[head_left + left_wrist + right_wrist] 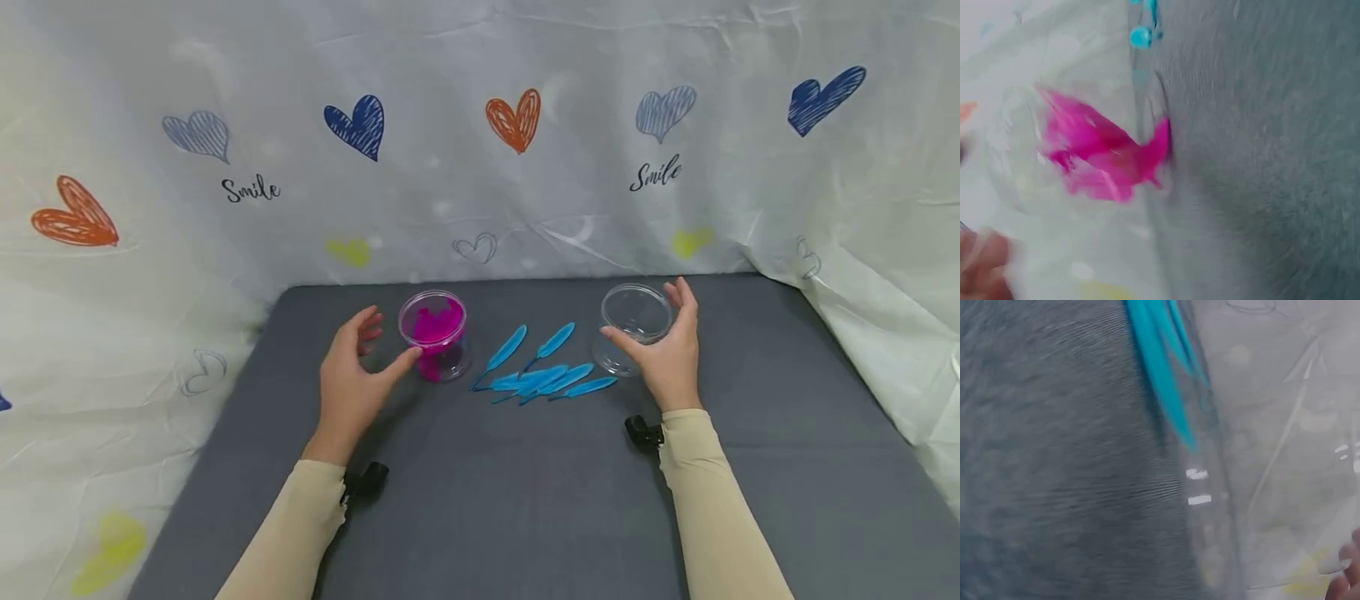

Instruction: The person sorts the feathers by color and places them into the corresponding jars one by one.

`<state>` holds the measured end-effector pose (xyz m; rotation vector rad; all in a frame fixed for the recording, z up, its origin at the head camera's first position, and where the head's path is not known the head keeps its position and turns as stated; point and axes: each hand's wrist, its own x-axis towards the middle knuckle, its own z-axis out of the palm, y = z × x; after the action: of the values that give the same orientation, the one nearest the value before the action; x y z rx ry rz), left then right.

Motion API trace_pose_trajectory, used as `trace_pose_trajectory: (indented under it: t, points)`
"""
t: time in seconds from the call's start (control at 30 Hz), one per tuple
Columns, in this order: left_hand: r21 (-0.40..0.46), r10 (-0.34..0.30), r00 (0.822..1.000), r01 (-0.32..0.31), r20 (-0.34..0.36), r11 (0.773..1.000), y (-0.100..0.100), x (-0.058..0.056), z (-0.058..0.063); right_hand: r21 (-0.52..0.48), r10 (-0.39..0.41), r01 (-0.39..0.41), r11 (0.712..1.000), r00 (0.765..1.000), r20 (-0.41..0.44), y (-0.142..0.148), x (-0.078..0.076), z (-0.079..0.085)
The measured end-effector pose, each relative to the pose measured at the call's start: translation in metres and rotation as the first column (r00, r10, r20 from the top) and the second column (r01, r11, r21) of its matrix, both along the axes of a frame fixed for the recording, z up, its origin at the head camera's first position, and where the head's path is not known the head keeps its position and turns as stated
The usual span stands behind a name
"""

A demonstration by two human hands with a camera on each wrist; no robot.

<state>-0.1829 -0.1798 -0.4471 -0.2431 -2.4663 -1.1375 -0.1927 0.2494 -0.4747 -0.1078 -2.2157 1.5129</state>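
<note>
A clear plastic jar (453, 364) with bright pink feather-like pieces (1097, 150) inside stands upright at the back left of the table. Beside it is my left hand (356, 379), thumb and fingers spread around its left side. Another clear jar (618, 360), with nothing visible inside, stands at the back right. My right hand (670, 354) is spread around its near and right sides, thumb in front and fingers by the rim; whether they touch it is hard to tell. Several blue feathers (540, 381) lie between the two jars. Both wrist views are blurred and show only fingertips.
Dark grey cloth (517, 508) covers the table. A pale curtain (427, 200) printed with hearts and the word Smile hangs along the back edge and down the sides. Small black cameras are strapped to both wrists over beige sleeves (723, 508).
</note>
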Motion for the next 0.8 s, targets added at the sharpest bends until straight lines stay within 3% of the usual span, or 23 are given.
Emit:
trace_pose_trajectory:
  t: [0.07,0.1,0.13,0.2,0.23,0.3,0.4,0.53,0.67,0.73,0.8]
  points:
    - [-0.052,-0.031,0.982,0.021,-0.187,0.998,0.010,0.014,0.008,-0.027,0.042,-0.041,0.999,0.999,0.022,0.002,0.002,-0.003]
    - [-0.106,-0.065,0.970,0.041,-0.236,0.993,0.016,0.019,0.011,-0.039,0.060,-0.059,0.998,0.998,0.032,0.003,0.003,-0.005]
    - [-0.175,-0.111,0.964,0.070,-0.242,0.982,0.024,0.023,0.014,-0.048,0.073,-0.072,0.996,0.997,0.038,0.004,0.004,-0.006]
    - [-0.329,-0.193,0.968,0.132,-0.159,0.935,0.039,0.026,0.015,-0.062,0.091,-0.089,0.994,0.995,0.041,0.006,0.002,-0.007]
    - [-0.400,-0.211,0.974,0.161,-0.083,0.902,0.046,0.027,0.014,-0.065,0.100,-0.097,0.993,0.994,0.041,0.006,0.001,-0.008]
    - [-0.520,-0.200,0.978,0.201,0.059,0.830,0.056,0.026,0.009,-0.063,0.124,-0.121,0.991,0.992,0.039,0.004,-0.004,-0.009]
    - [-0.604,-0.168,0.974,0.227,0.154,0.764,0.066,0.020,-0.006,-0.036,0.144,-0.142,0.989,0.989,0.037,0.005,-0.010,-0.007]
    - [-0.727,-0.187,0.978,0.194,0.091,0.659,0.079,0.011,-0.015,-0.027,0.157,-0.156,0.987,0.987,0.044,0.008,-0.011,-0.008]
    - [-0.839,-0.216,0.976,0.125,0.009,0.530,0.098,0.002,-0.009,-0.041,0.162,-0.159,0.986,0.985,0.058,0.014,-0.008,-0.009]
    - [-0.860,-0.203,0.979,0.111,0.009,0.498,0.107,-0.001,-0.006,-0.049,0.168,-0.166,0.985,0.984,0.062,0.018,-0.007,-0.009]
    - [-0.870,-0.184,0.982,0.115,0.029,0.480,0.113,-0.003,-0.004,-0.057,0.176,-0.173,0.983,0.982,0.066,0.021,-0.006,-0.009]
